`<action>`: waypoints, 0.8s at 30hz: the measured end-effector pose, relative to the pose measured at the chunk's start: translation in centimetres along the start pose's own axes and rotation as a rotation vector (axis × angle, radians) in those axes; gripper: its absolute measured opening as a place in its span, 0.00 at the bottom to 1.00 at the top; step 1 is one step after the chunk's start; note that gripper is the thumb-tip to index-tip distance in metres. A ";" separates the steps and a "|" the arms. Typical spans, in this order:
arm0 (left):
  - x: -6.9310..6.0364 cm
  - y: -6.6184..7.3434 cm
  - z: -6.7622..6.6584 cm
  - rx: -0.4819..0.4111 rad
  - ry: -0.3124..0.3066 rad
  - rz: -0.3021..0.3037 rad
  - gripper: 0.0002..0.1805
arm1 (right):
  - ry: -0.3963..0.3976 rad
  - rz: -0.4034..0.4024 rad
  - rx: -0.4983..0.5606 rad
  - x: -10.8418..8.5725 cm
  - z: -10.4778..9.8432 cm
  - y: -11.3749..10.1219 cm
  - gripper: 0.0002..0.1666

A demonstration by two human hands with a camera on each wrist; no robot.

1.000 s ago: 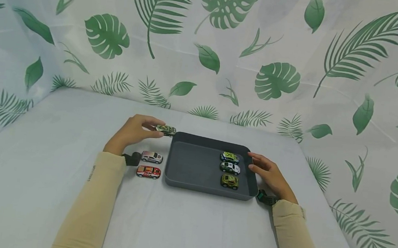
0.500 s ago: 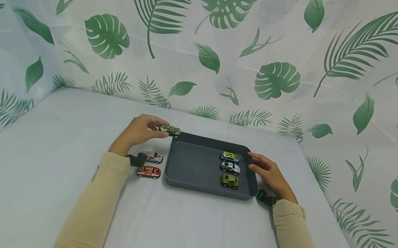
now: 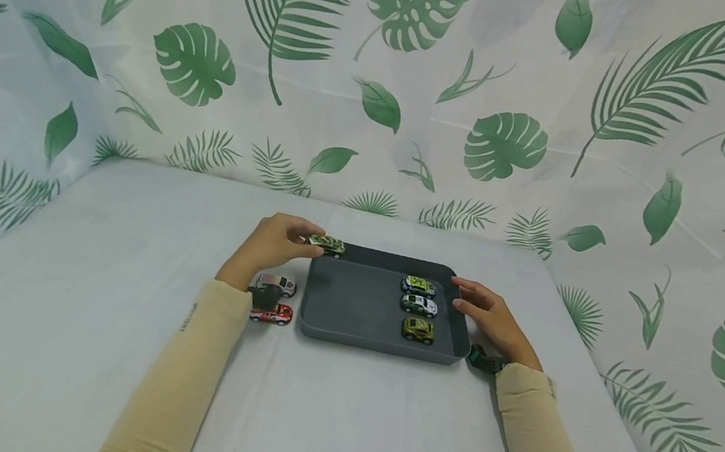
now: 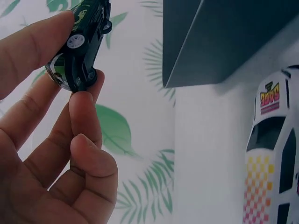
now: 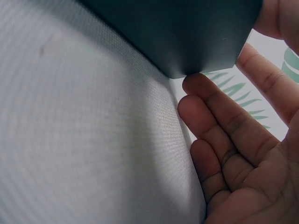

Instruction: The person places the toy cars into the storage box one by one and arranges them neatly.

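Over the last 1 second, we see the left hand [image 3: 274,246] shift right: its pinched green camouflage-patterned toy car [image 3: 328,245] was beside the dark grey rectangular tray [image 3: 354,301] and now appears over the tray's far left corner. We judge that the carry has reached the tray, with the car not yet set down near the 3 toy cars [image 3: 419,306] inside. The right hand [image 3: 493,321] stays at the tray's right end, fingers loosely spread against the rim, not clamped.

From the head, a black wrist camera [image 3: 265,297] partly covers 2 parked cars, the silver-white toy car [image 3: 286,287] and red toy car [image 3: 283,314]. From the left wrist, we see background between the held car and tray, and a yellow-to-pink chequered roof.
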State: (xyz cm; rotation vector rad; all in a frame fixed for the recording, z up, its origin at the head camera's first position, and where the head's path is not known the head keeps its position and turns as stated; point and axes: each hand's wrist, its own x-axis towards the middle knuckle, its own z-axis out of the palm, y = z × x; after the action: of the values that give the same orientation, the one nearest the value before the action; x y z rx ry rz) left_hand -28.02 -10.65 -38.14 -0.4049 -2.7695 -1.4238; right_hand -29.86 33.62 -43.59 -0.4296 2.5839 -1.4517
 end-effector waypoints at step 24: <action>1.2 1.8 2.0 0.029 -0.056 0.035 0.23 | 0.007 0.000 -0.013 -0.2 0.1 0.0 0.35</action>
State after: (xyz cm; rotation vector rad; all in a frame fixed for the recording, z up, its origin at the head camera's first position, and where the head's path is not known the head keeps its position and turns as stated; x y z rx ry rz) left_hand -28.52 -7.79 -37.69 -0.4974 -2.8075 -1.3851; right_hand -29.68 33.62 -43.63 -0.4270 2.6000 -1.4399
